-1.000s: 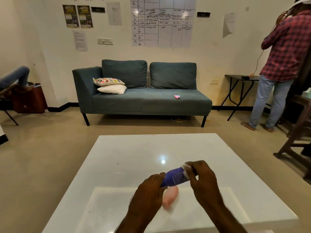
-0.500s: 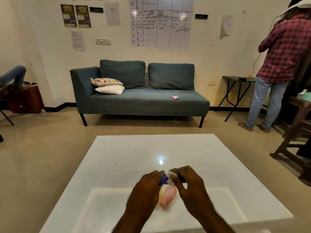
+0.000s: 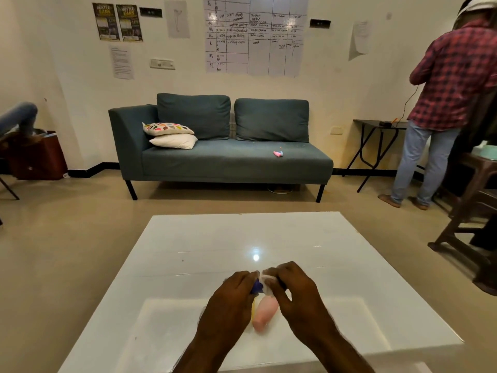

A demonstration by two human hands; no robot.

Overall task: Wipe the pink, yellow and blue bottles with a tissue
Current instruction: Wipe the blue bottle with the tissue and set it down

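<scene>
Items as I see them over the white worktop (image 3: pixel 188 251):

- Left hand (image 3: pixel 231 300): closed around the blue bottle (image 3: pixel 256 286), of which I see only a sliver between the hands.
- Right hand (image 3: pixel 293 292): pinches the white tissue (image 3: pixel 267 278) against that bottle.
- Pink bottle (image 3: pixel 265 312): lying on the worktop under the hands.
- Yellow bottle (image 3: pixel 253 309): a thin edge beside the pink one, mostly hidden by my left hand.

I see both forearms reach in over the table (image 3: pixel 188 238). My left hand (image 3: pixel 231 300) and right hand (image 3: pixel 293 294) are curled, fingertips nearly touching above it.
</scene>
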